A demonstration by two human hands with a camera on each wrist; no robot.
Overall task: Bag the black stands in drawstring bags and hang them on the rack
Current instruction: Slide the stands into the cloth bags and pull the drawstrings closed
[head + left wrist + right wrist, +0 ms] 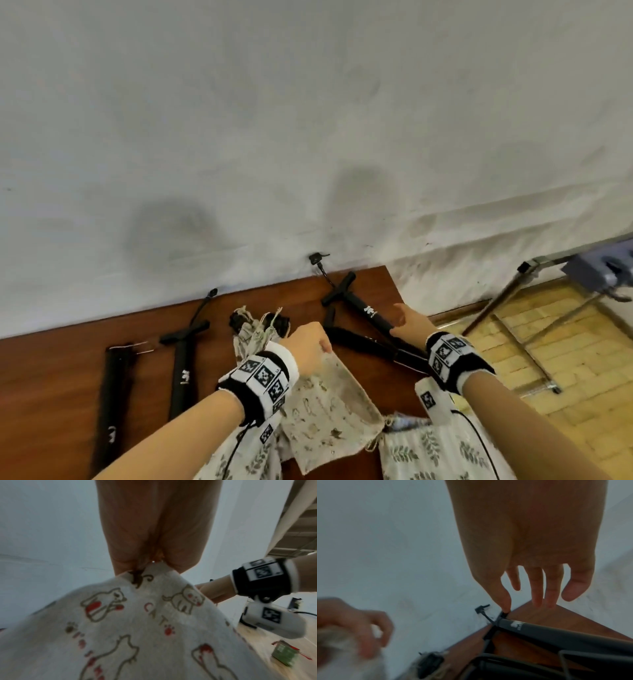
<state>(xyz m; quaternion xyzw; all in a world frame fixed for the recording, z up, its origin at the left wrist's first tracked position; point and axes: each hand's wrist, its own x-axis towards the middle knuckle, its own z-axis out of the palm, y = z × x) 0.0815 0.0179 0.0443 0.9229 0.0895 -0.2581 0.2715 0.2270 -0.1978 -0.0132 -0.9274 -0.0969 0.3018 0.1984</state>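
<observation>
Two of my hands are over the brown table (54,370), each doing its own thing. My left hand (308,346) pinches the top edge of a cat-print bag (329,404), fingers curled tight on the cloth, so the bag hangs down from them onto the table; the left wrist view shows the cloth bunched between my fingertips (175,561). My right hand (409,323) is loose, fingers spread and holding nothing, poised just above a black stand (363,310) with a white logo that lies near the table's far right corner. Whether my fingertips touch it, I cannot tell. Another folded stand (370,346) lies just beside it, nearer to me. Two more stands (183,370) lie side by side on the left part of the table. Between the groups sits a filled bag (255,329) with black ends poking out of its drawn mouth. Leaf-print bags (435,452) lie at the near edge. A metal rack (513,298) stands to the right on the yellow floor (548,342).
</observation>
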